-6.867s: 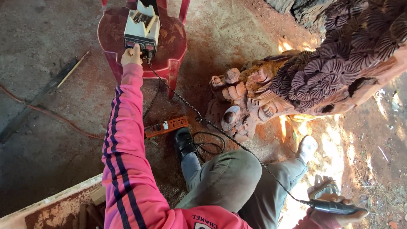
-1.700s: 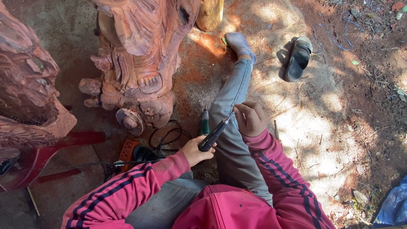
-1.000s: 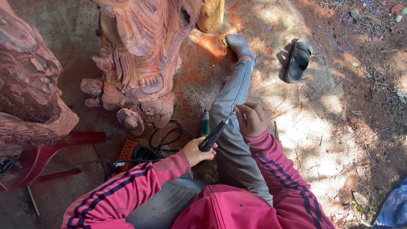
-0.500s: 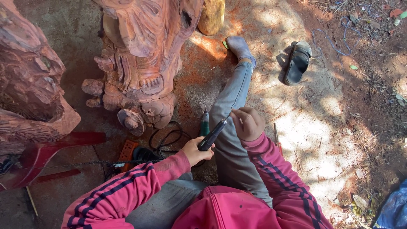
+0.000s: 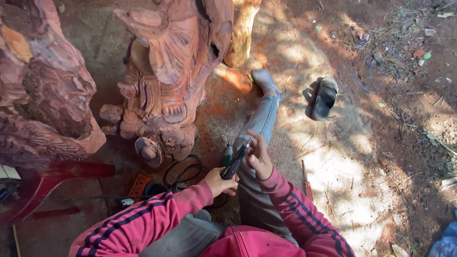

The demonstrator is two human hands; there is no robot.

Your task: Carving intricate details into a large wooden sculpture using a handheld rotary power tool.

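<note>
Nearest the camera, a red cap brim and two pink sleeves with dark stripes are seen, the arms reaching forward over grey trousers. The left hand [image 5: 220, 181] is wrapped closed around the lower body of a dark pen-shaped rotary tool [image 5: 234, 163], which is held tilted, its tip pointing up and to the right. The right hand [image 5: 259, 159] is set at the tool's upper end, fingers pinched narrow around the tip; how firmly that tip is gripped cannot be told. The tool is held over the person's thigh, just above the lap.

Just beyond the left hand, a small green-capped bottle [image 5: 227, 155] is seen upright on the ground, touching or just beside the leg. To its left a black cable [image 5: 183, 171] is coiled in loops, and an orange power strip [image 5: 139, 184] lies flat beside it. A red-handled screwdriver [image 5: 306, 182] lies on the dirt just right of the right sleeve. At the left edge, a red plastic stool leg [image 5: 71, 170] is seen.

Further out, the leg is stretched along the ground, ending in a grey-socked foot [image 5: 264, 81]. A dark sandal [image 5: 322, 98] lies apart to the right of it, in sunlight. Left of the leg, a reddish carved wooden statue [image 5: 166, 76] stands on orange sawdust, with a second carved mass [image 5: 43, 90] at the far left. No labels or signs can be made out.
</note>
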